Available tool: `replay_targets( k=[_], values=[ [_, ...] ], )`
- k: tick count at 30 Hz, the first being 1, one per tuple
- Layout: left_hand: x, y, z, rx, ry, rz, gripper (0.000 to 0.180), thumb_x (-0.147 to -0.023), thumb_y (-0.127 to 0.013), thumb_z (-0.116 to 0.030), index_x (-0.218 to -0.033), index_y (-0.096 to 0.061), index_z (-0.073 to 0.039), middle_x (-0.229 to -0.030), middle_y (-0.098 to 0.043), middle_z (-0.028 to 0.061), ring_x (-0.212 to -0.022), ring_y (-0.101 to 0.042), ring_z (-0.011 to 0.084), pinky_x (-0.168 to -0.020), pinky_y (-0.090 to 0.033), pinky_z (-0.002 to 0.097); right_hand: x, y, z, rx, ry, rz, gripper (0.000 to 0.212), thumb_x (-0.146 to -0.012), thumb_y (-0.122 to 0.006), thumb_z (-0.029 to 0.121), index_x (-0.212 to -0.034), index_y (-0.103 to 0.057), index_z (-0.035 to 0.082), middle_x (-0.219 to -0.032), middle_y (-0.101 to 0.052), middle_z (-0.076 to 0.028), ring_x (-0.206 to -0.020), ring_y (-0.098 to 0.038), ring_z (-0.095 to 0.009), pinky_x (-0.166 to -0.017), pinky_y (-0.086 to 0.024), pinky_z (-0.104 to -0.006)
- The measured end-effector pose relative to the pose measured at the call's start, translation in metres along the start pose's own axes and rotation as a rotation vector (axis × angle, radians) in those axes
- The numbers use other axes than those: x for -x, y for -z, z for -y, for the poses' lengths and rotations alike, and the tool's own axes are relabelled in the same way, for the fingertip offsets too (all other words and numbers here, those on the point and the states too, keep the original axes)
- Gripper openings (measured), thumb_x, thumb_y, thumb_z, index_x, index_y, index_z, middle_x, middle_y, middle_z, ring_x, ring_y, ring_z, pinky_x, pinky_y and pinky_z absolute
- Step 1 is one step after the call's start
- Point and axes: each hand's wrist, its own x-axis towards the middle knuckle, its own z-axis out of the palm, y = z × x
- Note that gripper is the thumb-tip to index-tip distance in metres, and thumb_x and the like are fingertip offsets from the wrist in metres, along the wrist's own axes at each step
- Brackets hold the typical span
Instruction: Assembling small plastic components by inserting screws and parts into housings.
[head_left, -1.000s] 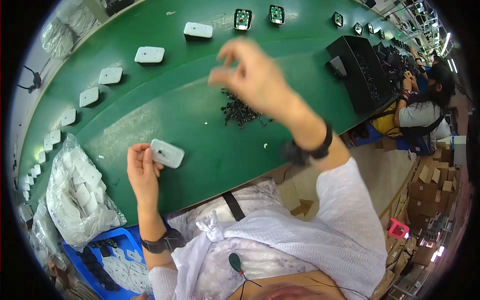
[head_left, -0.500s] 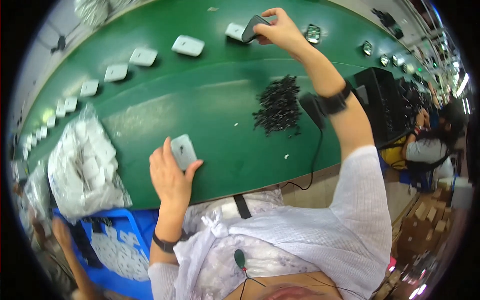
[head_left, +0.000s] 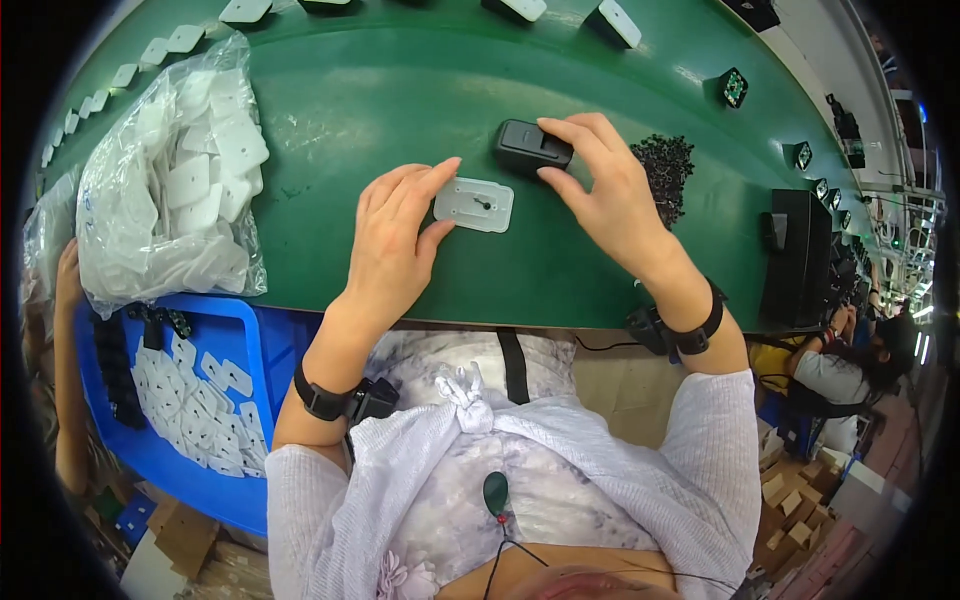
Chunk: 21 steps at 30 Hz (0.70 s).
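Landmark is the pale cover (head_left: pixel 464 212), lying on the green table (head_left: pixel 345 130) in front of the person, a small dark part (head_left: pixel 484 205) near its middle. Left hand (head_left: pixel 393 232) is at the cover's left end: thumb and index finger spread partway, straddling that end with tips at its edges, other fingers lightly bent alongside. Can't tell whether it's pinching or just steadying. Right hand (head_left: pixel 612 195) is beyond the cover and to its right, half closed, with a black housing (head_left: pixel 522 143) between thumb and fingers; housing sits near the cover, clear of it. Pile of small black parts (head_left: pixel 663 175) lies right of the cover, past the right hand. Clear plastic bag (head_left: pixel 180 190) full of white covers is well left of the cover. Blue bin (head_left: pixel 190 505) with white plates (head_left: pixel 195 405) is left of the cover and nearer the person, below table level. Well beyond the cover, a row of white-topped units (head_left: pixel 613 22) runs along the table; open units with green boards (head_left: pixel 734 88) are farther right. Black box (head_left: pixel 795 270) is far right of the cover, a co-worker (head_left: pixel 850 350) seated past it.
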Motion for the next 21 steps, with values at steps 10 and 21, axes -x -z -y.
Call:
replay_targets(
  k=[10, 21],
  values=[
    [0.007, -0.001, 0.006, 0.183, 0.024, -0.091, 0.049, -0.078, -0.046, 0.013, -0.124, -0.056, -0.002, -0.128, -0.058, 0.0136, -0.118, -0.055, 0.0316, -0.099, -0.042, 0.0407, 0.016, -0.025, 0.042, -0.136, 0.072, 0.032, 0.046, -0.072, -0.073, 0.001, -0.117, -0.060, 0.004, -0.103, -0.058, -0.013, -0.091, -0.059, -0.029, -0.076, -0.050, -0.0353],
    [0.016, -0.002, 0.013, -0.046, -0.046, -0.010, 0.044, -0.080, -0.046, 0.006, -0.120, -0.062, -0.006, -0.125, -0.061, 0.0083, -0.120, -0.054, 0.0265, -0.102, -0.041, 0.0412, 0.018, -0.035, 0.043, -0.048, 0.151, 0.046, 0.048, -0.070, -0.072, -0.001, -0.116, -0.062, 0.003, -0.104, -0.059, -0.013, -0.091, -0.058, -0.029, -0.076, -0.049, -0.0364]
  ],
)
